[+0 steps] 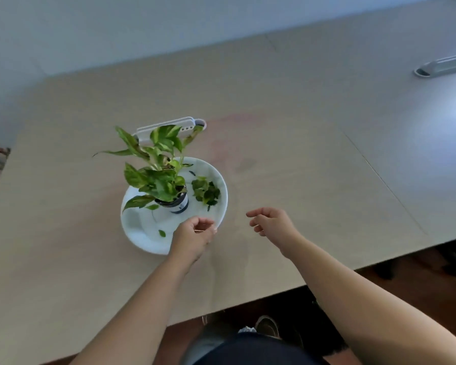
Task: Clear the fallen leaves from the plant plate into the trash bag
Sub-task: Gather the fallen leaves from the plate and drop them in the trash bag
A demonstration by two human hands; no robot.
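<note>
Single head-worn view looks forward and steeply down from above the table's (287, 133) near edge, at arm's reach.

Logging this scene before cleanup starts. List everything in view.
table: one, light wood, fills the view
plate: one, white, on the table, left of centre
potted plant: one, green-yellow leaves, standing on the plate
pile of leaves: one, dark green, on the plate right of the pot
single leaf: one, green, near plate's front edge
cable ports: two, white, one behind the plant, one far right
shoe: one, dark, under the table edge
left hand: at the plate's near rim, nothing visibly held
right hand: above the table, empty
</note>
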